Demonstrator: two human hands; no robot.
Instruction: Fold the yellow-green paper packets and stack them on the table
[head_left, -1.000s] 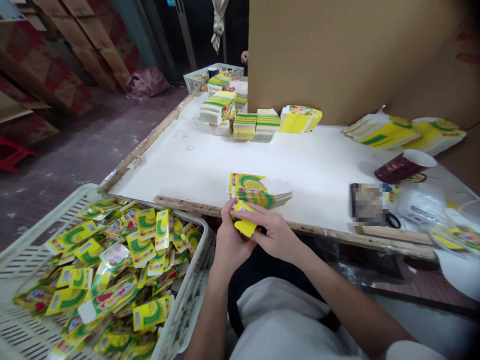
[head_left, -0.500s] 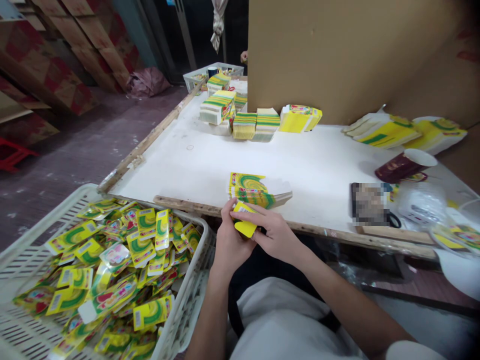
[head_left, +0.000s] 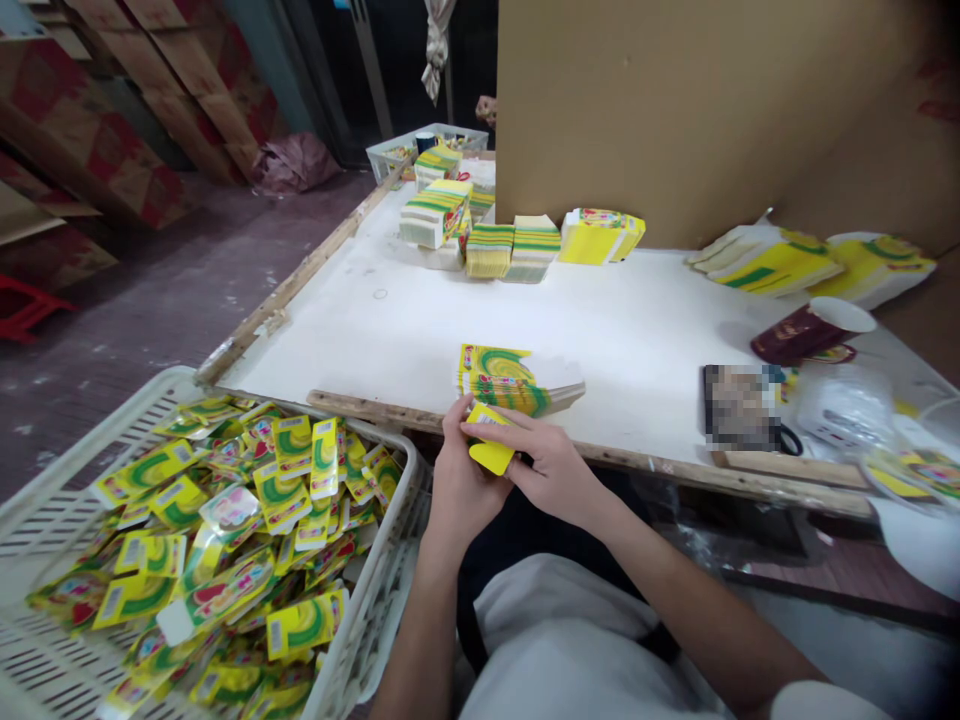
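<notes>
We held 1 yellow pack (head_left: 491,453) just off the counter's (head_left: 637,330) near edge, left hand (head_left: 457,490) and right hand (head_left: 555,468) both pinched on it. That fingertip hold looked light, we judged: a slip could drop it beside the crate (head_left: 379,590).

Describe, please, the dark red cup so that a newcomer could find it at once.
Take the white table and follow it to its right end. In front of the slumped yellow stacks, beside the blurred dark rectangle, is the cup: the only dark red thing amid yellow and green.
</notes>
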